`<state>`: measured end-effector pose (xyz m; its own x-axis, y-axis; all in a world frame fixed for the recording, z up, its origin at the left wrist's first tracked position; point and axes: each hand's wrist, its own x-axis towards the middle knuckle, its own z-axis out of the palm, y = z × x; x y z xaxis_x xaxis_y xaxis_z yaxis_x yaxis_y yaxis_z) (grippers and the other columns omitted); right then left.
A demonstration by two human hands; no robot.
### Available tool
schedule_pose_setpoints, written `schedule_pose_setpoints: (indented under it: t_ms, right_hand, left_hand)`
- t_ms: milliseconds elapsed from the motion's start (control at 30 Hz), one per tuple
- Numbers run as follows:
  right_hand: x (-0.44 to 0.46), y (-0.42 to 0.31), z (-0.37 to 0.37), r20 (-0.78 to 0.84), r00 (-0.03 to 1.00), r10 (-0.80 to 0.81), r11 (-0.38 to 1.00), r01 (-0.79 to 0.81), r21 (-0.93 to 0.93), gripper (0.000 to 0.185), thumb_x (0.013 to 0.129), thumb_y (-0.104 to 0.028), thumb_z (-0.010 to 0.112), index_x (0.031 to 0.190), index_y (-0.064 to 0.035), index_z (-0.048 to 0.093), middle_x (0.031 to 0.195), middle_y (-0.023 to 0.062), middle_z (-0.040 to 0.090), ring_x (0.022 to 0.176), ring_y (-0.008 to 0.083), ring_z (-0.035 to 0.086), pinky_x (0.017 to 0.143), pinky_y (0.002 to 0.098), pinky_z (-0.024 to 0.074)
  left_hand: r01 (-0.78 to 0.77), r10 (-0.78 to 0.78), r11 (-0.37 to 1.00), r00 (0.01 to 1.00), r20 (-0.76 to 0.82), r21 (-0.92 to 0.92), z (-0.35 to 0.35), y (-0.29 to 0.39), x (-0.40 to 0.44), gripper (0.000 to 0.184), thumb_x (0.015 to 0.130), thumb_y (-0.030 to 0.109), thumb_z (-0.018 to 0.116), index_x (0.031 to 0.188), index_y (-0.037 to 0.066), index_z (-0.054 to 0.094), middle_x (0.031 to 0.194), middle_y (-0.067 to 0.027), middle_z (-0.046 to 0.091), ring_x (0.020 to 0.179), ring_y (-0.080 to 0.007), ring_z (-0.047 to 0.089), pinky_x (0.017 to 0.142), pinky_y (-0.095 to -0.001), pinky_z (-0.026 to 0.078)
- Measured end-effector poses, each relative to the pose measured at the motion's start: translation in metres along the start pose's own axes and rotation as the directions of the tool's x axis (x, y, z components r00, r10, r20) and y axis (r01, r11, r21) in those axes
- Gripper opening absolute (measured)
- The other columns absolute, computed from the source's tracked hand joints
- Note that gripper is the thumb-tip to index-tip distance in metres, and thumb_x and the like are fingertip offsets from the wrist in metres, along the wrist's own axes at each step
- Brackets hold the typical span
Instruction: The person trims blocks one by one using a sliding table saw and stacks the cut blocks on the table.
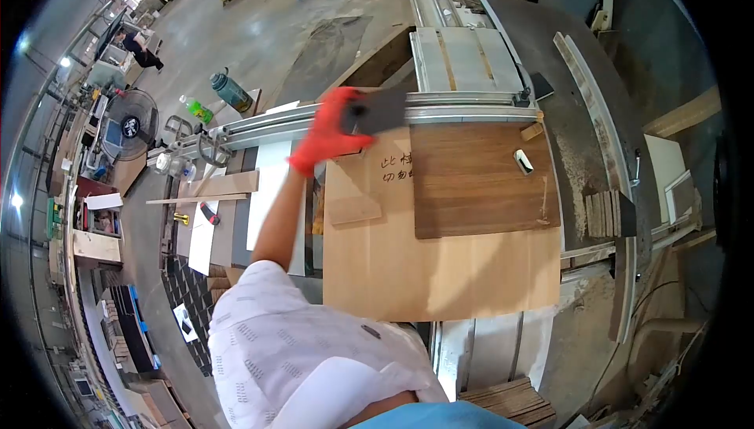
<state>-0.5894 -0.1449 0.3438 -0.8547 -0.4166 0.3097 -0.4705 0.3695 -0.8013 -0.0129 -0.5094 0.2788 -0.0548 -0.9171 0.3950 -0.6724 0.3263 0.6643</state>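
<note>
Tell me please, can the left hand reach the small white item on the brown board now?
Probably, though the left hand holds a dark piece and may need to put it down first. Nothing seems to block the way to the white item on the brown board.

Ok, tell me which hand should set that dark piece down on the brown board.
Left, I'd say: the red-gloved left hand already seems to hold the dark piece, close to the far left corner of the brown board. The right hand is not in view.
</note>
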Motion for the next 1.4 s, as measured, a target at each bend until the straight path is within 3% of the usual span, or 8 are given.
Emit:
schedule_pose_setpoints:
  t_ms: [267,400,533,633,767,1000,1233,1400]
  right_hand:
    - [0.05,0.037,0.226,0.64,0.748,0.176,0.672,-0.567,0.477,0.051,0.109,-0.038,0.05,0.15,-0.0087,0.054,0.125,0.0011,0.067,0.105,0.0144,0.063,0.093,0.0313,0.0501]
    - [0.079,0.08,0.387,0.717,0.685,-0.13,0.782,-0.374,0.499,0.039,0.109,-0.014,0.048,0.144,-0.0016,0.058,0.139,0.0108,0.063,0.124,0.0229,0.059,0.112,0.0381,0.0458]
    - [0.126,0.068,0.503,0.917,0.389,-0.093,0.25,-0.882,0.399,0.029,0.105,-0.015,0.053,0.125,0.0001,0.068,0.12,0.0102,0.071,0.111,0.0216,0.065,0.103,0.0354,0.0514]
    - [0.166,0.075,0.569,0.65,0.629,-0.427,0.823,-0.029,0.568,0.017,0.098,-0.012,0.06,0.11,-0.0052,0.071,0.105,0.0064,0.071,0.096,0.025,0.066,0.088,0.0391,0.054]
    - [0.224,0.095,0.666,0.85,0.504,0.154,0.458,-0.799,0.39,0.017,0.097,-0.019,0.065,0.11,-0.0081,0.071,0.103,0.0066,0.071,0.095,0.0252,0.067,0.085,0.0394,0.0552]
    - [0.224,0.092,0.729,0.932,0.36,0.037,0.892,-0.432,0.131,0.05,0.095,-0.022,0.07,0.14,-0.004,0.058,0.134,0.0134,0.063,0.119,0.0291,0.06,0.105,0.0407,0.0494]
    - [0.201,0.037,0.699,0.917,0.338,0.21,0.977,-0.039,-0.21,0.045,0.102,-0.027,0.061,0.139,-0.0008,0.059,0.139,0.016,0.06,0.12,0.0266,0.058,0.109,0.0447,0.0485]
    - [0.209,0.048,0.697,0.968,0.24,0.069,0.997,-0.053,-0.057,0.04,0.105,-0.029,0.056,0.13,0.0016,0.065,0.126,0.0129,0.066,0.109,0.0275,0.063,0.101,0.0418,0.0504]
  left_hand:
    - [0.165,-0.158,0.983,0.984,0.086,-0.082,-0.068,-0.132,-0.039,0.08,0.068,0.01,0.091,0.14,0.006,0.055,0.139,-0.0076,0.054,0.137,-0.0207,0.05,0.118,-0.0351,0.037]
    - [0.164,-0.167,0.986,0.974,0.154,0.037,-0.071,-0.132,-0.041,0.078,0.069,0.01,0.09,0.14,0.008,0.056,0.148,-0.0084,0.053,0.144,-0.0243,0.046,0.121,-0.0375,0.033]
    - [0.209,-0.21,0.978,0.956,0.204,0.024,-0.068,-0.15,-0.046,0.091,0.069,0.01,0.09,0.151,0.008,0.05,0.158,-0.0119,0.049,0.152,-0.0289,0.038,0.126,-0.0425,0.027]
    - [0.101,-0.128,0.98,0.981,0.148,0.172,-0.066,-0.135,-0.045,0.105,0.066,0.012,0.092,0.158,0.008,0.041,0.163,-0.0134,0.041,0.156,-0.0304,0.03,0.127,-0.0423,0.024]
    - [-0.003,0.001,1.0,0.997,-0.076,-0.019,-0.024,-0.057,-0.023,0.107,0.069,0.019,0.092,0.159,0.002,0.037,0.162,-0.0171,0.04,0.153,-0.0313,0.034,0.125,-0.044,0.027]
    - [-0.095,0.13,0.963,0.983,0.129,-0.251,0.15,-0.021,0.012,0.1,0.07,0.032,0.094,0.153,0.004,0.044,0.155,-0.0197,0.047,0.148,-0.0397,0.038,0.122,-0.0476,0.033]
    - [-0.002,0.071,0.974,0.953,0.294,-0.228,0.339,-0.009,0.075,0.111,0.068,0.055,0.091,0.153,0.005,0.04,0.157,-0.0247,0.042,0.148,-0.0437,0.035,0.12,-0.0529,0.031]
    - [0.146,-0.147,0.989,0.946,0.288,0.027,0.433,0.047,0.134,0.123,0.059,0.069,0.087,0.151,0.005,0.039,0.157,-0.0343,0.035,0.147,-0.0521,0.029,0.119,-0.0603,0.024]
